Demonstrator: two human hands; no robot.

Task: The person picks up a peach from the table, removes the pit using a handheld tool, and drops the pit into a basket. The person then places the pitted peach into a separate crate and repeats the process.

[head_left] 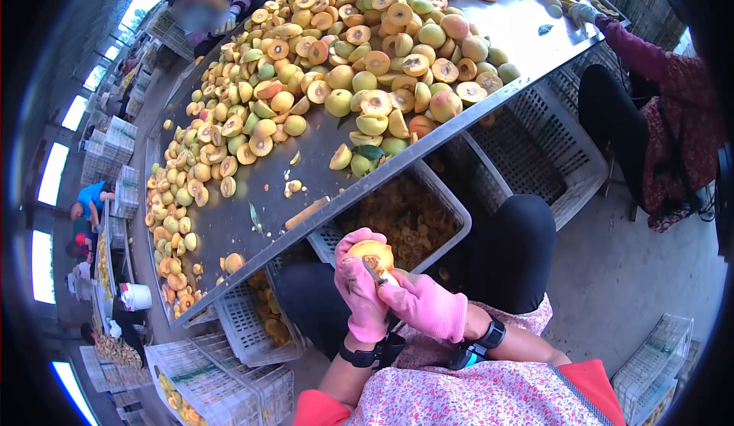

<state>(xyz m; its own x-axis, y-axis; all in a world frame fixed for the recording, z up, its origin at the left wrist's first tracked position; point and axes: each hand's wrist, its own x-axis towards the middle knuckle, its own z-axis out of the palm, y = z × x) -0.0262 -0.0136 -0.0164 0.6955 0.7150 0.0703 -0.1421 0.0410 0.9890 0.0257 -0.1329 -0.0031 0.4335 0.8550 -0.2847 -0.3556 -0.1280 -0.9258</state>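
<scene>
My left hand (356,288), in a pink glove, is closed round a halved peach (373,252) with its cut orange face and brown centre showing. My right hand (430,305), also gloved in pink, grips a small pitting knife (371,271); its dark metal tip is against the fruit, and the handle is hidden in the fingers. Both hands are together above my lap, just off the table's near edge. On the metal table (264,177) lies a large heap of halved peaches (375,63), some cut side up.
Under the table stand a crate of cut fruit (451,231) and another crate (569,170). A wooden stick-like piece (307,212) lies by the metal edge. A co-worker's gloved hand (585,13) reaches onto the table at right; another person (206,5) sits across.
</scene>
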